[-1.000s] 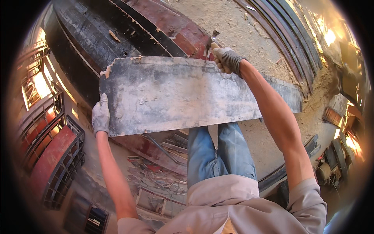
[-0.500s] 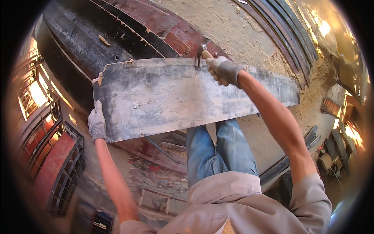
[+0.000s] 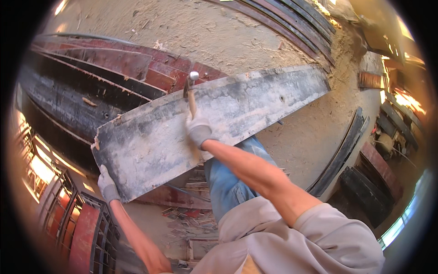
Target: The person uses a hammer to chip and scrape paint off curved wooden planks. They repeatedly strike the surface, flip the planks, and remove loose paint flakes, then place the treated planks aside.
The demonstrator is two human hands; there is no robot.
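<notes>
The gloved left hand [image 3: 108, 185], at eight o'clock from the middle of the view, touches the short end of the panel; how far its fingers curl underneath cannot be seen. The gloved right hand [image 3: 200, 130], close to the middle, is closed around the handle of a hammer [image 3: 191, 100], whose metal head points toward eleven o'clock at the panel's far edge; whether it touches is unclear. Beneath it, the long grey panel [image 3: 260, 98], scuffed and dusty, stretches from eight to two o'clock and tapers toward two. Blue trousers [image 3: 228, 189] show at six o'clock. Beyond the panel, long dark panels [image 3: 64, 107] lie around nine to ten o'clock, with red curved pieces [image 3: 114, 66] at ten. Dark curved strips [image 3: 337, 157] lie at three o'clock. Farther off, dusty ground [image 3: 182, 27] spreads at twelve, and more long strips [image 3: 283, 23] lie side by side at one.
</notes>
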